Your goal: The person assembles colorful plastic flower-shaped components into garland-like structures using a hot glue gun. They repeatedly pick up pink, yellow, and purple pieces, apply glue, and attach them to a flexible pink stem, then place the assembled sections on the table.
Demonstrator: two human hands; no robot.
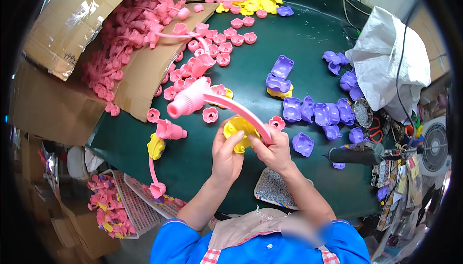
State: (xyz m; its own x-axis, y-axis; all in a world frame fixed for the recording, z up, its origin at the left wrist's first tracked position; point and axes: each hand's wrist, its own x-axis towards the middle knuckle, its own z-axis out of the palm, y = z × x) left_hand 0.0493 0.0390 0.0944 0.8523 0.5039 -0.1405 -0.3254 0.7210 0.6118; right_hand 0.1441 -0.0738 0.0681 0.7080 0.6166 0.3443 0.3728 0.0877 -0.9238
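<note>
My left hand is closed on a yellow cup-shaped plastic part, its thumb pressed on the inside. Beside it, my right hand grips the end of a long curved pink plastic piece. That piece arches up to the left and widens into a ribbed pink nozzle. My right fingertips meet the edge of the yellow part; whether the two pieces are joined there is hidden. Just beyond my right hand lies a small pink flower-shaped cup. A similar pink piece with a yellow part on it rests at the table's left edge.
Pink parts spill from a cardboard box at the left onto the green table. Yellow parts pile at the far side. Purple shells, a dark cylindrical tool and a white sack are right. Baskets stand lower left.
</note>
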